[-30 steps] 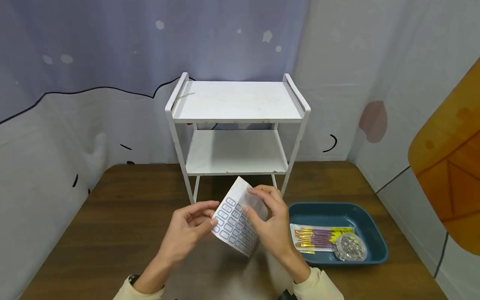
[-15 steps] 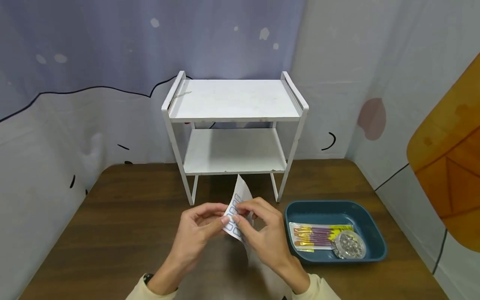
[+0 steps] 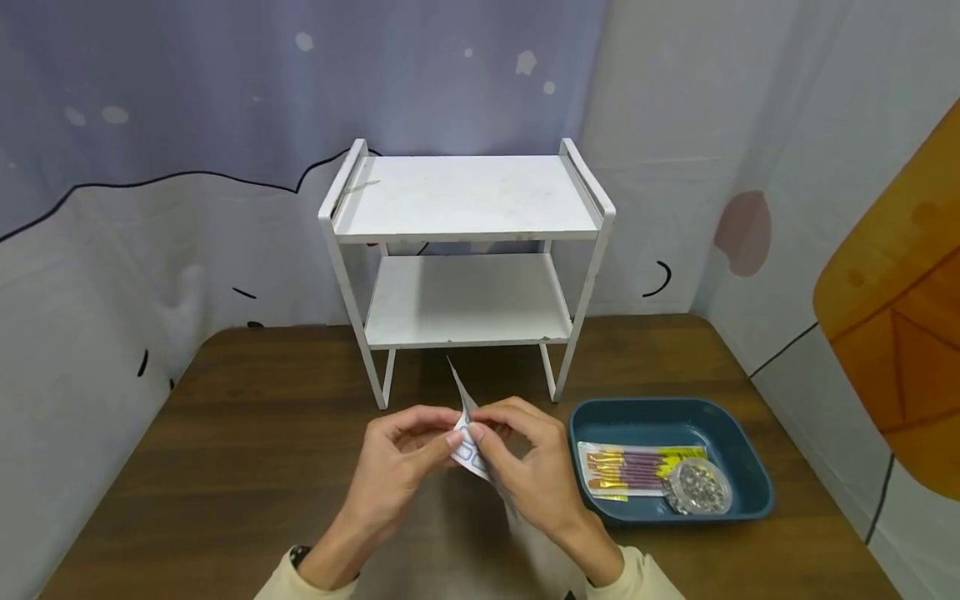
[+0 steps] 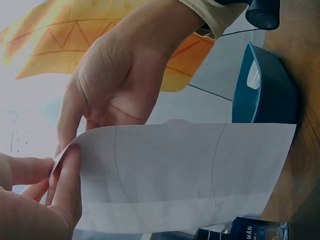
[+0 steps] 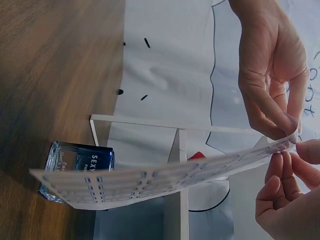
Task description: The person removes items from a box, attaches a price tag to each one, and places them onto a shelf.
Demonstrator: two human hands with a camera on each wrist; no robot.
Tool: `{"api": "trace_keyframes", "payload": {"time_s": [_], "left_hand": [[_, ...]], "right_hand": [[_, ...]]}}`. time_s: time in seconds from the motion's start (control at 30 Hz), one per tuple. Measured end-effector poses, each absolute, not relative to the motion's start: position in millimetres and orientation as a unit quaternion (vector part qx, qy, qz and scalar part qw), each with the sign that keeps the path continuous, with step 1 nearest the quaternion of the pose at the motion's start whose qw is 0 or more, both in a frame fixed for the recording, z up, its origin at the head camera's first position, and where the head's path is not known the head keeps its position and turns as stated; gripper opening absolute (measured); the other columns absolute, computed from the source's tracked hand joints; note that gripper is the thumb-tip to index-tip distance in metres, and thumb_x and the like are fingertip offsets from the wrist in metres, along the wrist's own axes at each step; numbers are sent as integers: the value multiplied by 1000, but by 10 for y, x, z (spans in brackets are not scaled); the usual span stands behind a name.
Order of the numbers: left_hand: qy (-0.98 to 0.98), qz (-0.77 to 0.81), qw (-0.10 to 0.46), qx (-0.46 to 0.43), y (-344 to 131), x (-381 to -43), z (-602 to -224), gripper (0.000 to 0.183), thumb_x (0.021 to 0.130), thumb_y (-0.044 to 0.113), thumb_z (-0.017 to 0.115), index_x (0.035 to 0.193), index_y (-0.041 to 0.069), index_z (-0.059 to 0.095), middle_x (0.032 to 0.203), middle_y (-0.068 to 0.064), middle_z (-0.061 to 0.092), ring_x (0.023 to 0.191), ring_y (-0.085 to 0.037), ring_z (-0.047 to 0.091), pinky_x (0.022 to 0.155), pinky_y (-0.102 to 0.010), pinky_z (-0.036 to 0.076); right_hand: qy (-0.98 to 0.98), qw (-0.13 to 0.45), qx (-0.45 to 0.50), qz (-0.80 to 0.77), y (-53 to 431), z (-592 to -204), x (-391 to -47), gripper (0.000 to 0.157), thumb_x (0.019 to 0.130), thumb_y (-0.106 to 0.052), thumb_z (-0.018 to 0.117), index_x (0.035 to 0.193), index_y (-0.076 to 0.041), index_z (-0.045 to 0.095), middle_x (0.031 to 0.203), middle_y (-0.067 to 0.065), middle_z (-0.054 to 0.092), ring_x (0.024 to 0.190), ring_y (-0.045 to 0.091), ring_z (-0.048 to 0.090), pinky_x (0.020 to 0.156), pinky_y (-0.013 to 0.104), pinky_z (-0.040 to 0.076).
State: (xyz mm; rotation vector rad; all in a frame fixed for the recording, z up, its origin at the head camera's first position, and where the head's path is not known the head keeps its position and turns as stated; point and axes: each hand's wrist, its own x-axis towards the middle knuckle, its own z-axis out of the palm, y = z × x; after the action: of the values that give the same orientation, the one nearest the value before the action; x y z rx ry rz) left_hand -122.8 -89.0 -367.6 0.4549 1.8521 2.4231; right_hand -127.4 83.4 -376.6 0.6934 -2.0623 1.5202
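A white sheet of blue-bordered stickers (image 3: 469, 454) is seen almost edge-on between both hands in the head view. My left hand (image 3: 393, 471) pinches its near left edge between thumb and fingers. Close beside it, my right hand (image 3: 536, 467) pinches the same edge, thumb tip toward the left thumb. The left wrist view shows the sheet's plain back (image 4: 170, 175), marked with curved lines, bending at the held end. In the right wrist view the printed face (image 5: 150, 182) slants away from the fingers, its far end hanging free.
A blue tray (image 3: 637, 403) at right holds a pack of paintbrushes (image 3: 626, 471) and a round clear tub (image 3: 697, 487) of small silvery pieces. Behind the hands stands a white two-tier shelf (image 3: 480, 196). A dark lettered box or bottle (image 5: 82, 160) stands on the wooden table (image 3: 247, 433).
The sheet has turned from facing the camera to nearly edge-on. My right hand has moved left, from the sheet's upper right to the edge beside my left fingers.
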Motion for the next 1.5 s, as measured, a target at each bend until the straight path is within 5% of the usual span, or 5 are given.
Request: {"api": "trace_keyframes", "payload": {"time_s": [1.5], "left_hand": [[654,718,-75,227,-848,-1277,-3761,19,84,-12,69,101,-20,68,90,10,70,85,-2,66,73,-16,56]], "right_hand": [[-771,230,264,532,834,-3750,-1343,12,88,0,69,97,-3,76,86,3,74,74,8,62,66,22,53]]}}
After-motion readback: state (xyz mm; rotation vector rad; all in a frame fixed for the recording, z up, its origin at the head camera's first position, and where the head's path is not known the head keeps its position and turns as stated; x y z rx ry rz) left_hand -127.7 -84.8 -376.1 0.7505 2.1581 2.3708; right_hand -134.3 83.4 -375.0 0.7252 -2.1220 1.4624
